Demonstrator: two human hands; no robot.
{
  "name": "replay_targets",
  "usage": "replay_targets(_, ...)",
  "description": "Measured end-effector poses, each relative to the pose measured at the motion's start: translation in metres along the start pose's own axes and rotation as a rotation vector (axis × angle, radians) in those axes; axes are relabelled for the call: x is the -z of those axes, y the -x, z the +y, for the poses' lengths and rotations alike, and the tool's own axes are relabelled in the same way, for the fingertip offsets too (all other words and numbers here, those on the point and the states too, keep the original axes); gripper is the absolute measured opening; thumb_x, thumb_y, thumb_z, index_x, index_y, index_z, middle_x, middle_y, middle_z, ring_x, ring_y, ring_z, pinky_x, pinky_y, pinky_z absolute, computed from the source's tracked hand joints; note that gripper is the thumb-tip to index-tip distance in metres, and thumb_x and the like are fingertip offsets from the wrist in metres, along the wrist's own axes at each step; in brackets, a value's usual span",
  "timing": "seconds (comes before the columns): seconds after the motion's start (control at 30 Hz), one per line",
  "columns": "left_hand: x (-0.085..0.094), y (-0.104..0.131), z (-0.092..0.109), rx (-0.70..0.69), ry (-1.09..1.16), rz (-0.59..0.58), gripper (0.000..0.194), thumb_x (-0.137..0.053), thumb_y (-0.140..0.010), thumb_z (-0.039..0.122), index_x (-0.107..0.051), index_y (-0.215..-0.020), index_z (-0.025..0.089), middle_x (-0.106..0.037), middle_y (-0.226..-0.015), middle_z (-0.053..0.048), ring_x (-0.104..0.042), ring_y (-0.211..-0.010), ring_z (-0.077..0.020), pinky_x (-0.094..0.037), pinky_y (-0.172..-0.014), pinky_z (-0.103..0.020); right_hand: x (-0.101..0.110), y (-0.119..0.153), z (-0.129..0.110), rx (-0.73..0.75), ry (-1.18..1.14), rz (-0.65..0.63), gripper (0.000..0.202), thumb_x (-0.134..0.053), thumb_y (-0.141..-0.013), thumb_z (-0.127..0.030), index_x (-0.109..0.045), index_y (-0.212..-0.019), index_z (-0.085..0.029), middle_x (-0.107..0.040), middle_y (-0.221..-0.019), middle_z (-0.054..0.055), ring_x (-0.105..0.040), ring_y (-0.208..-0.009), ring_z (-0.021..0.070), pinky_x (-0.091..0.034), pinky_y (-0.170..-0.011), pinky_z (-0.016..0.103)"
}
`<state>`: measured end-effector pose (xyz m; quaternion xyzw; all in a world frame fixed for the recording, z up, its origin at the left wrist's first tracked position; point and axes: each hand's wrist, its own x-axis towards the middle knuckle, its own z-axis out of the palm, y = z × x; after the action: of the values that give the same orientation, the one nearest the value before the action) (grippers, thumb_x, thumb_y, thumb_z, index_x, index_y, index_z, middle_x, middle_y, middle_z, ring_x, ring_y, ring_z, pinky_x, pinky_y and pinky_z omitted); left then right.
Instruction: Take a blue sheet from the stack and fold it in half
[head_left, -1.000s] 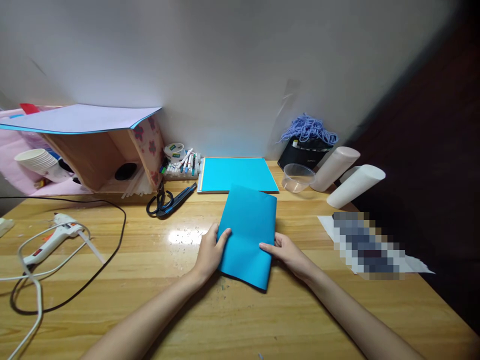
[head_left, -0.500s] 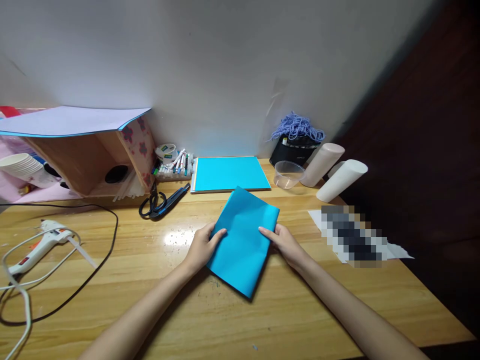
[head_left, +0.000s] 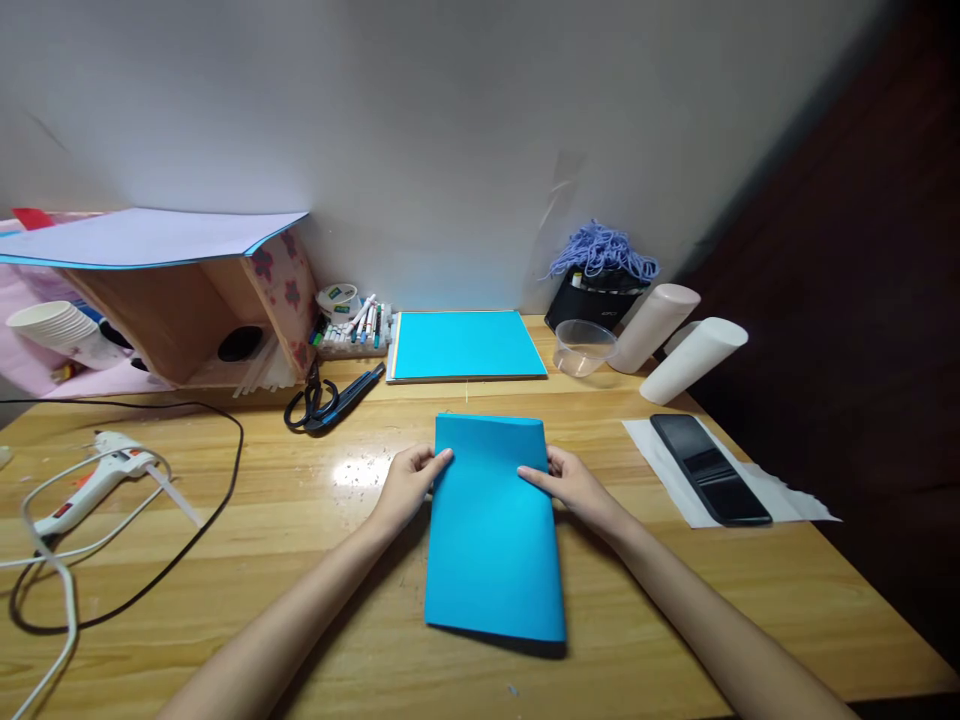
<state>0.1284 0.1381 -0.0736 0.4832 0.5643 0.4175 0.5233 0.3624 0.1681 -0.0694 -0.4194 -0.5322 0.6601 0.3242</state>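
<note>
Since half a second ago we have turned the folded bright blue paper sheet (head_left: 493,530) from a slanted lie to one squared with the edge of the light wooden table (head_left: 300,560), its long sides now running straight away from us. It lies flat in the middle of the table, near edge close to us, far edge short of the flat stack of blue paper (head_left: 466,345) by the wall. Our left hand (head_left: 409,483) holds the sheet's left edge near the far corner, thumb on top and fingers curled beneath, pinching it. Our right hand (head_left: 574,482) does the same on the right edge, fingertips pressed onto the blue surface. Off to the right, well apart, a black phone (head_left: 709,467) rests on a white paper scrap (head_left: 667,470). Black-handled scissors (head_left: 322,400) lie beyond our left hand, and a white glue gun (head_left: 90,482) sits far left among its cords.
</note>
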Motion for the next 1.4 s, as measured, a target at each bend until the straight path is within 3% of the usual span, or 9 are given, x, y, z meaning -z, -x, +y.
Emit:
replay_targets(0.1,-0.001,0.001,-0.001,-0.024,-0.002,0.035,0.039,-0.055,-0.071,0.052,-0.05,-0.064,0.014,-0.041,-0.053,0.003,-0.041,-0.049,-0.0083,-0.032,-0.038,-0.015,0.0,-0.002,0.001,0.052,-0.012,0.078,0.04,-0.067,-0.067,-0.045,-0.056,-0.094,-0.017,-0.064,-0.089,0.005,-0.059,-0.08,0.0195,-0.047,-0.069,0.027)
replay_targets(0.27,-0.003,0.001,-0.006,-0.08,0.014,0.064,0.037,-0.056,-0.072,0.048,-0.049,-0.06,0.014,-0.041,-0.051,0.004,-0.04,-0.047,-0.0072,-0.03,-0.041,-0.016,0.006,-0.005,0.007,0.058,0.017,0.161,0.035,-0.065,-0.069,-0.048,-0.055,-0.078,-0.016,-0.06,-0.068,0.001,-0.053,-0.056,0.0125,-0.04,-0.051,0.021)
replay_targets(0.6,-0.006,0.001,-0.007,-0.142,0.026,0.098,0.038,-0.055,-0.074,0.046,-0.043,-0.056,0.015,-0.038,-0.05,0.005,-0.035,-0.045,-0.0063,-0.027,-0.043,-0.018,0.01,-0.007,0.017,0.041,-0.005,0.176,0.032,-0.066,-0.069,-0.044,-0.056,-0.077,-0.014,-0.059,-0.064,0.002,-0.051,-0.053,0.0126,-0.038,-0.05,0.022)
replay_targets(1.0,-0.007,0.001,-0.01,-0.18,-0.088,0.157,0.037,-0.051,-0.077,0.044,-0.047,-0.057,0.014,-0.039,-0.053,0.004,-0.036,-0.05,-0.0079,-0.028,-0.047,-0.019,0.005,-0.006,0.007,0.02,-0.005,0.189,0.038,-0.066,-0.067,-0.049,-0.053,-0.081,-0.017,-0.053,-0.059,-0.002,-0.045,-0.048,0.0094,-0.035,-0.046,0.019)
replay_targets(1.2,-0.003,0.0,-0.008,-0.17,-0.096,0.16,0.035,-0.051,-0.077,0.044,-0.055,-0.063,0.012,-0.048,-0.057,0.001,-0.043,-0.055,-0.0105,-0.032,-0.051,-0.02,0.004,-0.003,0.004,-0.012,-0.01,0.146,0.036,-0.068,-0.066,-0.046,-0.047,-0.07,-0.016,-0.047,-0.052,-0.004,-0.047,-0.047,0.0089,-0.039,-0.046,0.019)
replay_targets(1.4,0.008,-0.006,-0.004,-0.143,-0.081,0.098,0.035,-0.053,-0.076,0.045,-0.057,-0.065,0.012,-0.052,-0.059,0.0,-0.045,-0.055,-0.011,-0.034,-0.051,-0.02,0.006,-0.002,0.005,-0.13,0.036,-0.058,0.047,-0.068,-0.067,-0.043,-0.051,-0.101,-0.015,-0.054,-0.058,-0.002,-0.056,-0.053,0.0133,-0.047,-0.053,0.024)
